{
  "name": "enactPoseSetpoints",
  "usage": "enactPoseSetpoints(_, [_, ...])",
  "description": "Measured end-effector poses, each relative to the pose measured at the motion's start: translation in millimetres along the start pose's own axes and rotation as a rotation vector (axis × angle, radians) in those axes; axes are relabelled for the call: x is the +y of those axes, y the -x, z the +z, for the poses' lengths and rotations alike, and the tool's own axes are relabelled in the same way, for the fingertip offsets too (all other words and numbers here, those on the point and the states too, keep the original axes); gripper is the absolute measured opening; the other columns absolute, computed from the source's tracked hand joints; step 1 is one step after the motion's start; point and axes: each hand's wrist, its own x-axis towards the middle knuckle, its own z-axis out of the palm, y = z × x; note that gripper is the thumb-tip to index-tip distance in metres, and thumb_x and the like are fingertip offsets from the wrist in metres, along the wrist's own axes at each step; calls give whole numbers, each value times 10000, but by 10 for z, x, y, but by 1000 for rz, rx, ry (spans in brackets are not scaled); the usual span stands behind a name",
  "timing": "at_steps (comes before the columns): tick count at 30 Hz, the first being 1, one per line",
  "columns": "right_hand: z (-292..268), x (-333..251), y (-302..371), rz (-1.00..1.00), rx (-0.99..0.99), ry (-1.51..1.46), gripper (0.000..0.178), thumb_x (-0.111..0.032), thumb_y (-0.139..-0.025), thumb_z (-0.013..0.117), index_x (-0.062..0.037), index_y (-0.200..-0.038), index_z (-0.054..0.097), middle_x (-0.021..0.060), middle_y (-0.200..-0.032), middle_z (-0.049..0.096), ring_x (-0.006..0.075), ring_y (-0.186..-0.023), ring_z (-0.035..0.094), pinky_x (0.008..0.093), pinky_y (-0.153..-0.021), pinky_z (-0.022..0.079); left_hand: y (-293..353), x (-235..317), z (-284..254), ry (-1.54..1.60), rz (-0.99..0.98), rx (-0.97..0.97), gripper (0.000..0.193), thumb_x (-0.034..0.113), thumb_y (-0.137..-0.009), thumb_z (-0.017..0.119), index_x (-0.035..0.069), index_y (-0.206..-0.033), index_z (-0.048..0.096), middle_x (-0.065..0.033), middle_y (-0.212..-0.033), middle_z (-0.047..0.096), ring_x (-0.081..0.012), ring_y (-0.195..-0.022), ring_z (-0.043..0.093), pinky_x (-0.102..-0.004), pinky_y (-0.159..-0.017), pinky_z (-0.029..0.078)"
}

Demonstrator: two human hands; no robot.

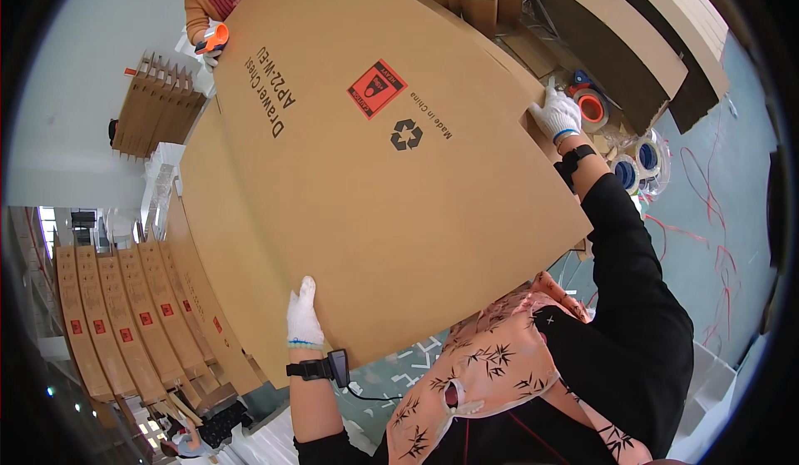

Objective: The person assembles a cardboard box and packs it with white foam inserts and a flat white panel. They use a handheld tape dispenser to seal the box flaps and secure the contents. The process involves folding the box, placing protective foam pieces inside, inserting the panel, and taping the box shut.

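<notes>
A large brown cardboard carton (358,215) with black print and a red-black label fills the middle. My left hand (305,319), in a white glove, holds the near-left edge of its big top panel, thumb on top and the other fingers partly hidden. At the carton's right edge, near a corner, is my right hand (558,115), also gloved; its fingers close over the edge. Right beside this hand sits a tape dispenser (591,107) with an orange core and a blue part.
Across the carton, a co-worker's gloved hand holds an orange tape dispenser (214,39). Tape rolls (647,155) lie at the right, below long cardboard pieces (616,36). Red strapping (712,190) trails over the floor. Several upright cartons (125,323) stand at the left.
</notes>
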Motion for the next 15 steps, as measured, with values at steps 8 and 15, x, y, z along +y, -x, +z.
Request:
enactPoseSetpoints(8, [-434,-80,-115,-137,-60,77,705,-517,-775,700,44,-1198,631,244,-1056,707,365,-988,701,441,-829,570,68,-54,93,102,39,-49,536,310,-982,652,-9,-1371,468,-136,-1236,611,-245,-1075,651,-391,-879,585])
enactPoseSetpoints(15, [-1624,-591,267,-612,-335,10,476,-354,-758,755,-7,-1071,671,233,-1027,701,379,-948,692,451,-835,556,40,-108,19,80,5,6,563,331,-983,648,-16,-1382,455,-145,-1255,606,-252,-1084,650,-393,-883,586])
